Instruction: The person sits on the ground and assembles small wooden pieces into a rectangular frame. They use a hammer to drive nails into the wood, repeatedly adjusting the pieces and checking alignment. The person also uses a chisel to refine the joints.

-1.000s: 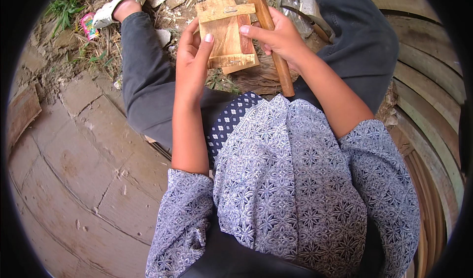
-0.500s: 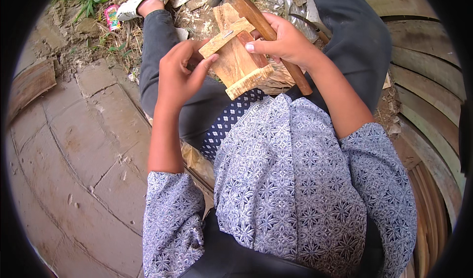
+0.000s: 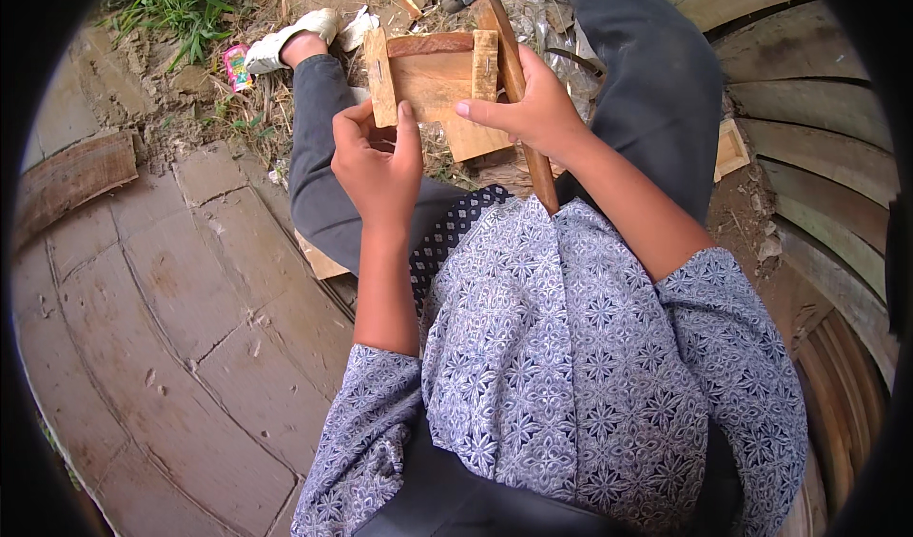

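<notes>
Above my lap, both hands hold a small wooden frame (image 3: 433, 82) made of a thin pale board with strips on three sides. A reddish-brown strip (image 3: 430, 44) lies along its far edge, and pale strips stand at its left and right, each with a small metal fastener showing. My left hand (image 3: 380, 161) pinches the near end of the left strip. My right hand (image 3: 540, 109) grips the frame's right side, with its thumb on the near face, and also has the hammer (image 3: 514, 57) in it. The hammer's dark head points away from me. Some right fingers are hidden.
Beneath the frame a pale wood piece (image 3: 475, 141) shows. Wood scraps, clear plastic and a curved dark blade (image 3: 574, 61) lie beyond. Stacked planks (image 3: 808, 114) line the right, a small wooden frame (image 3: 731, 150) beside them. Boards (image 3: 181, 280) cover the left ground.
The wooden frame has turned counterclockwise, so its reddish-brown strip moved from the right side to the far edge. The hammer stays in my right hand, its head slightly farther right.
</notes>
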The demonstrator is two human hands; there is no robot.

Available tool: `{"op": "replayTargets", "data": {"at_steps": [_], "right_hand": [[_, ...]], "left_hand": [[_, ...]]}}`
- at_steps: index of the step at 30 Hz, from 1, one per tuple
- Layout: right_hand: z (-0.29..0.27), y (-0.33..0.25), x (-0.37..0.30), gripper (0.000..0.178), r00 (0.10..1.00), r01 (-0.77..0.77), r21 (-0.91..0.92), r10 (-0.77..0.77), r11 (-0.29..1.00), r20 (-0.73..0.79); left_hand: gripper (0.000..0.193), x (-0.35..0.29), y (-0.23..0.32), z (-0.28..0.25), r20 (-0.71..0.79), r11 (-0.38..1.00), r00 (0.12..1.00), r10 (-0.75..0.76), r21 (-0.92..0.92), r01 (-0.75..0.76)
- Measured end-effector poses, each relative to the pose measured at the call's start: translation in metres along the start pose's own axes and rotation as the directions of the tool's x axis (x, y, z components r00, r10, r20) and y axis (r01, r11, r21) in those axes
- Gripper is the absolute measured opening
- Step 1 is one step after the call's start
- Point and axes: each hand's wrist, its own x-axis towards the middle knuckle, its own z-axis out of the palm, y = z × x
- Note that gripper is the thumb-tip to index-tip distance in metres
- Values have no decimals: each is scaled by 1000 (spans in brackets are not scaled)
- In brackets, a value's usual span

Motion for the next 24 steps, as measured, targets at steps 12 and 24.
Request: {"op": "replayTargets", "data": {"at_steps": [12, 24], "right_hand": [[-26, -9, -24, 79, 986, 76, -199, -43, 977, 163], [-31, -31, -28, 77, 981, 80, -269, -28, 960, 193]], "left_hand": [[107, 0, 16, -34, 467, 975, 858, 213, -48, -216], [113, -7, 16, -38, 473, 983, 864, 169, -16, -184]]}}
